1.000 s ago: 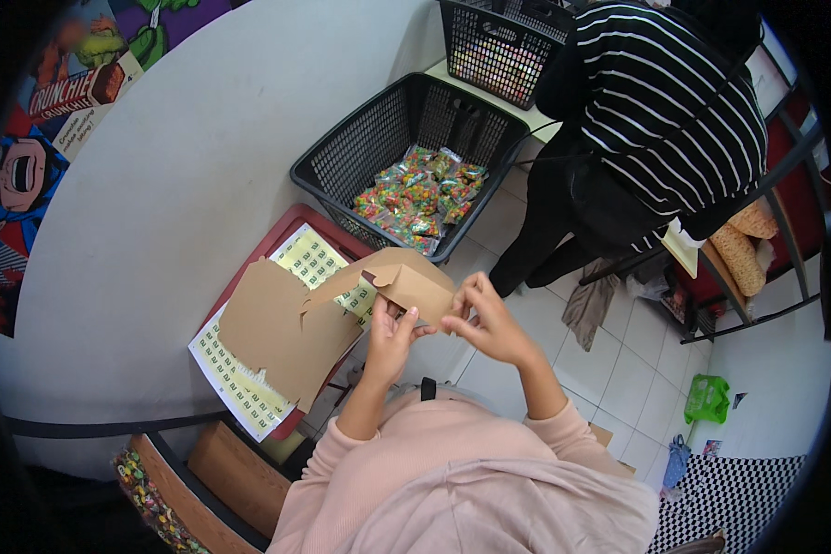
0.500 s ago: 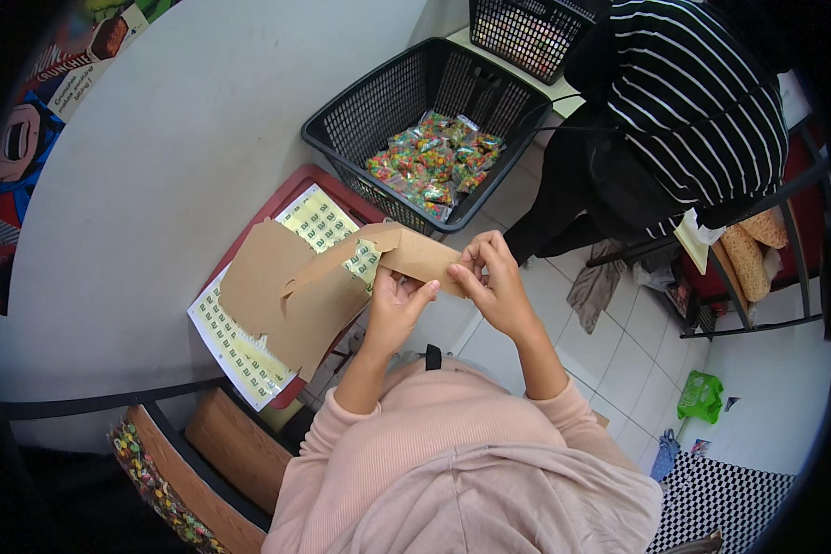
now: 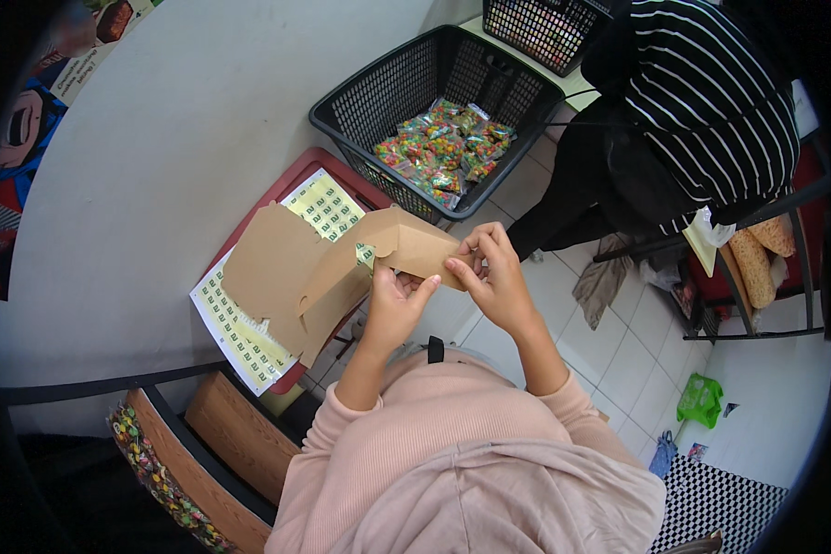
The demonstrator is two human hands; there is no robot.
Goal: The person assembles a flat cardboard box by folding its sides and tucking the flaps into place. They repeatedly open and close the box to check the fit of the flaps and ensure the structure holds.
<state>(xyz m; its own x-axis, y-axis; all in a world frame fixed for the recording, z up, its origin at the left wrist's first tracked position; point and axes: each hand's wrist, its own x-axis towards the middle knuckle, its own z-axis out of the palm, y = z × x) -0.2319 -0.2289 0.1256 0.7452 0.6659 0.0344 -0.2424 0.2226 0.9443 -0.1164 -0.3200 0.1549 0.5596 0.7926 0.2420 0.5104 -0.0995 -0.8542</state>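
Both my hands hold a brown cardboard box [image 3: 425,247], partly folded, with a creased end strip standing up between them. My left hand [image 3: 397,303] grips the strip's lower edge, thumb against fingers. At the strip's right end, my right hand [image 3: 489,272] pinches the card between thumb and fingertips. The wide flat panel of the box spreads left over yellow sticker sheets [image 3: 328,210] with dark print. Those sheets lie on a dark red stool or small table [image 3: 303,171], partly hidden under the card.
Beyond stands a black plastic basket [image 3: 342,129] with several clear bags of colourful sweets [image 3: 448,148]. Another black basket [image 3: 545,32] is behind it. A person in a striped top [image 3: 711,102] stands at right. A wooden-backed chair [image 3: 240,434] is at lower left; a green bag [image 3: 700,399] lies right.
The view has shifted slightly. The cardboard's end strip looks a little more upright and its crease sharper, while both hands keep their hold on it.
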